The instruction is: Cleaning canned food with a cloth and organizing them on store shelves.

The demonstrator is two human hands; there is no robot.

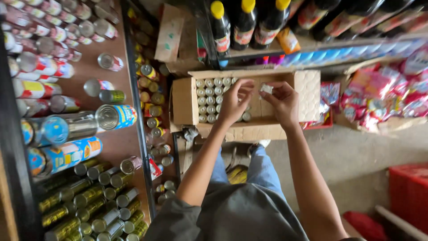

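Shop shelves (111,147), hands (261,102) over box (249,129)

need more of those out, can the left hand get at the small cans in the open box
Probably yes: the left hand already hovers over the small cans in the open cardboard box, flaps spread, nothing covering them.

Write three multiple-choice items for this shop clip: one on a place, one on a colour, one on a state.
1. Where are both hands?
A. Over the open cardboard box
B. On the red crate
C. On the left shelf of cans

2. What colour are the caps on the dark bottles above the box?
A. Green
B. Yellow
C. White

3. How are the box flaps?
A. Taped shut
B. Folded open
C. Torn off

Answers:
A: the left hand and right hand hover over the cardboard box.
B: the dark bottles carry yellow caps.
B: flaps spread outward, showing rows of small tins.
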